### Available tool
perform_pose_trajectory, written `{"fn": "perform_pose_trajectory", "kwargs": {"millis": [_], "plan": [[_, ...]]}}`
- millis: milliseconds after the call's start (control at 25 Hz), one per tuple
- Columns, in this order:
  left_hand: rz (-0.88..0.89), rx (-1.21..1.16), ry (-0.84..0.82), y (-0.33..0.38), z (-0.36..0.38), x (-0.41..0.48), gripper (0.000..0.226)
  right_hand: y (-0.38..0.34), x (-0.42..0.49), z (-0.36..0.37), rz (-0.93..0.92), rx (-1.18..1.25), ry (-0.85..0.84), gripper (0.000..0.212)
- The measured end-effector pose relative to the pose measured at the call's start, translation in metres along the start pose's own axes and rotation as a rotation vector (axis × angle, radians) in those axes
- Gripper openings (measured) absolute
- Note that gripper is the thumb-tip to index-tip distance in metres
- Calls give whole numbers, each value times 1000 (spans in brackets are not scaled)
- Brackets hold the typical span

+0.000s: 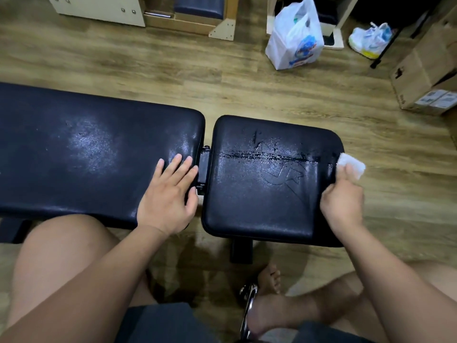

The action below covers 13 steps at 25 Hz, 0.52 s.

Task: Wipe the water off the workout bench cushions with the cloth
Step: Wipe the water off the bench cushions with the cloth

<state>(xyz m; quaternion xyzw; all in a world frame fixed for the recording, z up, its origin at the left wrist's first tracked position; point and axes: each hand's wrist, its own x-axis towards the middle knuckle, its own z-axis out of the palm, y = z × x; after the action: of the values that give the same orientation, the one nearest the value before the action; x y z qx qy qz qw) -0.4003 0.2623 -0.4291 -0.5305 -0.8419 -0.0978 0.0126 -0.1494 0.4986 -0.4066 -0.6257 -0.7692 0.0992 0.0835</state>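
At centre right, the right hand [342, 201] is gripping the cloth [352, 165] at the seat cushion [259, 206] edge, left hand [168, 191] resting flat; next, likely a sweep across the water streak [262, 155].

A single wide-angle camera is sitting on the person's head, looking forward and steeply down. It is hanging close over the two dark cushions, the long cushion [86, 154] running off the left edge and the short cushion [267, 194] lying right of centre. The person's thighs [61, 256] and forearms [118, 268] are filling the near edge, while the wooden floor [173, 70] is stretching to the far edge, its lines bowing with the lens
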Motion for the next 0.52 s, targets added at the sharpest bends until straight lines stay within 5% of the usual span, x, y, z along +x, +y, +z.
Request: {"fn": "perform_pose_trajectory", "kwargs": {"millis": [240,360,520], "plan": [[-10,-18,-19,1,-3,1,57,-153,-74,34,-649,147,-384,67],[-2,-43,-15,-1,-5,1,56,-160,-86,37,-954,173,-476,58],[-22,-26,-15,1,-5,1,56,-44,-30,17,-707,139,-293,58]]}}
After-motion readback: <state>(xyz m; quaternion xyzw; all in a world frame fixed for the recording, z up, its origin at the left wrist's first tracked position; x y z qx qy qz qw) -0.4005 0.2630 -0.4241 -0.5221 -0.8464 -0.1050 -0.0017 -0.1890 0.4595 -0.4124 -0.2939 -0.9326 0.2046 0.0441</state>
